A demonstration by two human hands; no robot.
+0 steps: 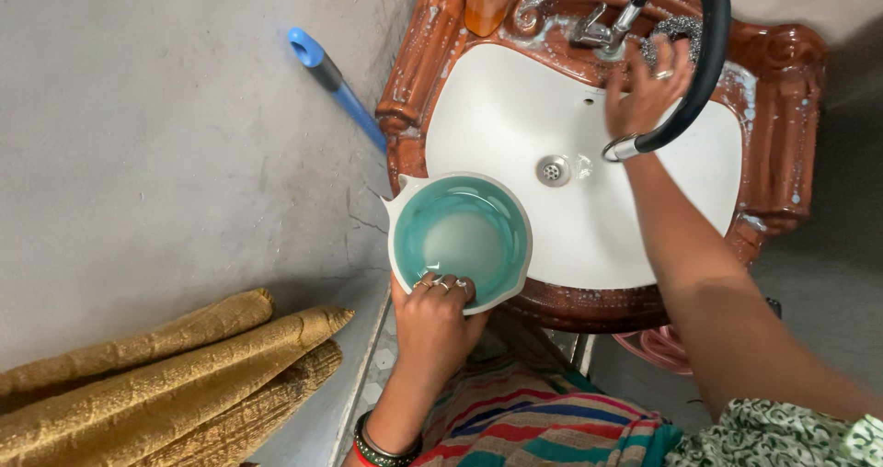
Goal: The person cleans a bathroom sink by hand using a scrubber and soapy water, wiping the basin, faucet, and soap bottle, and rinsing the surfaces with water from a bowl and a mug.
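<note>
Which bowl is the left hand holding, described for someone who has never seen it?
Start at the white sink with its brown rim. At its near-left edge the left hand grips a round bowl. It is teal inside with a pale outer rim and a small spout, unlike anything nearby.

The bowl (460,239) is round, teal inside with a white rim and small spout, upright and holding cloudy water. It sits over the sink's near-left edge. The black hose (704,58) curves over the far-right side.

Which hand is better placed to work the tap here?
Right. The right hand is already up at the tap, while the left hand is occupied gripping the teal bowl's rim at the basin's front edge.
</note>
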